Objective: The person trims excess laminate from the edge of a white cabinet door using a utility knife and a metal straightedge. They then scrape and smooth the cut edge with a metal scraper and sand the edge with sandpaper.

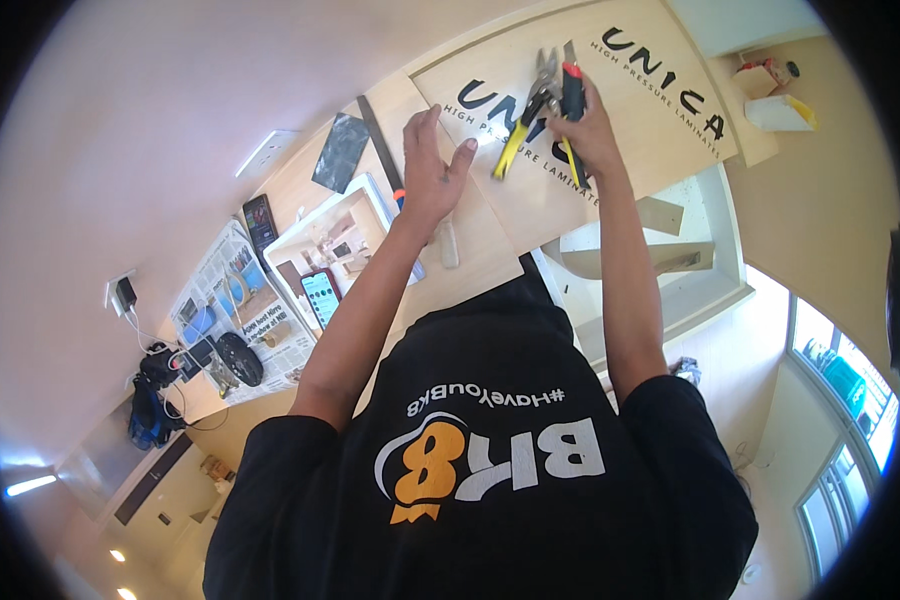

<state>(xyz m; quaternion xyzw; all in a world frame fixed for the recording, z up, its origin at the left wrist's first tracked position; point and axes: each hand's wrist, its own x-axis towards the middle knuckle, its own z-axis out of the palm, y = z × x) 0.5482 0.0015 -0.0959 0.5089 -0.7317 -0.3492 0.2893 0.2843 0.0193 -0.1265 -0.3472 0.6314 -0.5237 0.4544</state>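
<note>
My right hand (594, 135) is closed around a utility knife (573, 95) with a black and red body, its blade pointing away from me. Beside it, partly under the fingers, is a pair of metal snips (536, 101) with spread yellow and black handles; whether the hand also grips them I cannot tell. Both tools are over a pale laminate sheet (490, 190) with dark lettering. At the sheet's left edge my left hand (432, 172) is open, fingers apart, holding nothing. Near its wrist lie a pale-handled tool (449, 244) and a red and blue piece (400, 198), both partly hidden.
Left of the sheet lie a long dark strip (377, 140), a dark rectangular sample (341, 152), a printed interior picture (335, 240), a lit phone (320, 297), a dark phone (260, 221) and newspaper (285, 342). An open white cabinet compartment (705, 305) is at right.
</note>
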